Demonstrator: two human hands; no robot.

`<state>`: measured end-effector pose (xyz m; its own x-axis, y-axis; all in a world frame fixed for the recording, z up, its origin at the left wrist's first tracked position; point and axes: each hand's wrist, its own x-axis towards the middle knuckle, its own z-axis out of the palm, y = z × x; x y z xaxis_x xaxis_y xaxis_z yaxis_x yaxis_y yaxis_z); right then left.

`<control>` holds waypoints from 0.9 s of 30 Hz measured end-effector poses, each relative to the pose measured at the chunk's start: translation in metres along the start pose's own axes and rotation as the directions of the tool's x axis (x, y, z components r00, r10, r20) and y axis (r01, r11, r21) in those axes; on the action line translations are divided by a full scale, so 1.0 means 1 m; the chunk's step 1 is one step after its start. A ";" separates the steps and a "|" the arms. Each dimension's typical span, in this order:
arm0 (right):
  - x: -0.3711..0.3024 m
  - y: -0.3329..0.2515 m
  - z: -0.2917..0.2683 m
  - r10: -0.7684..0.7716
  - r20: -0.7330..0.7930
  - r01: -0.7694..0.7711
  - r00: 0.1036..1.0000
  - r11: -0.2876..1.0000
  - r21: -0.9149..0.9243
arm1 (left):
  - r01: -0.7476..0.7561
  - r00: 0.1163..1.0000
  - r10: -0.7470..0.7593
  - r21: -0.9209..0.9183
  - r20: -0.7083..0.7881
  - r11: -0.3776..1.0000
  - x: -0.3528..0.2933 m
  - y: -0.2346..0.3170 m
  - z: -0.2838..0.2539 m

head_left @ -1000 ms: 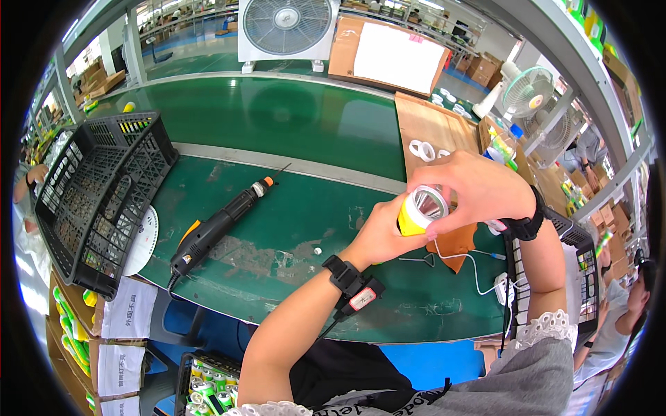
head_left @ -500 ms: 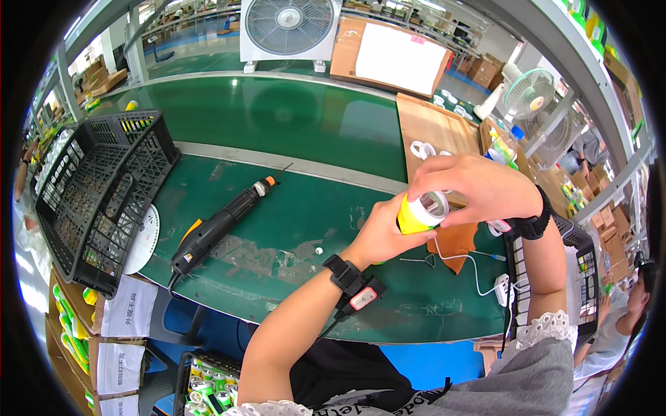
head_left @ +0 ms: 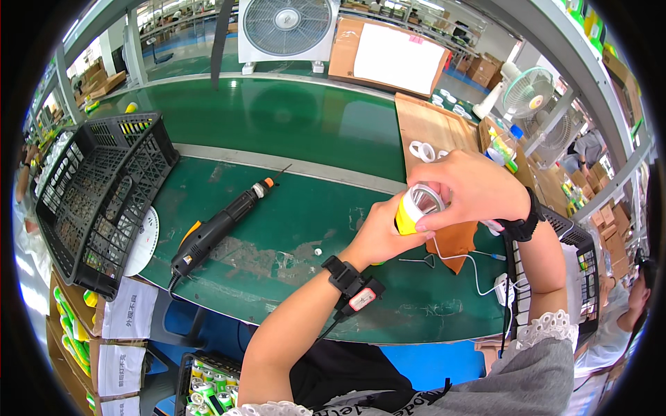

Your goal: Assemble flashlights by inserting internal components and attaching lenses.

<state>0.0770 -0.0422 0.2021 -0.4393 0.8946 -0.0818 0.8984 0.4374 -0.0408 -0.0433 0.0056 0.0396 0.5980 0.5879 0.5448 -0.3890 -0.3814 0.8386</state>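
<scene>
My left hand (head_left: 380, 234) is closed round the body of a yellow and white flashlight (head_left: 409, 213), above the right part of the green bench. The flashlight tilts with its open, shiny head up toward me and to the right. My right hand (head_left: 479, 186) has its thumb on the near side of the white rim and its fingers curled over the far side, with fingertips at the head's inside. Whether it pinches a separate small part there cannot be made out. An orange-brown cloth (head_left: 456, 246) and a thin metal hook tool (head_left: 418, 261) lie beneath the hands.
A black power screwdriver (head_left: 216, 234) lies left of my hands. At the far left stands a black plastic crate (head_left: 104, 201) beside a white disc (head_left: 144, 243). White rings (head_left: 422, 150) sit on a wooden board (head_left: 433, 125); a white cable (head_left: 474, 267) runs rightward to a socket block.
My right hand has shifted slightly left and lower round the flashlight's head, and the shiny inside shows more. A dark strip has come into view at the top, left of the box fan.
</scene>
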 end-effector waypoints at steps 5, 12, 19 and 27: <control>-0.001 0.003 0.003 -0.097 -0.065 0.098 0.993 0.995 0.005 | -0.017 1.000 0.018 0.027 -0.008 0.999 0.000 -0.002 0.000; -0.002 0.001 0.006 -0.013 -0.074 0.016 0.997 0.999 0.039 | -0.016 1.000 0.016 0.032 -0.006 0.999 0.000 -0.003 0.000; 0.001 -0.010 0.000 0.159 0.022 -0.158 0.987 0.987 -0.043 | -0.016 1.000 0.015 0.086 0.012 0.996 0.000 -0.001 0.000; 0.001 0.012 0.008 -0.241 -0.090 0.251 0.966 0.960 0.127 | -0.037 0.999 0.037 0.009 0.000 0.999 0.001 -0.003 0.001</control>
<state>0.0870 -0.0370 0.1941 -0.6406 0.7676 0.0209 0.7518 0.6325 -0.1864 -0.0410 0.0062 0.0376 0.5833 0.5730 0.5757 -0.4048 -0.4094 0.8176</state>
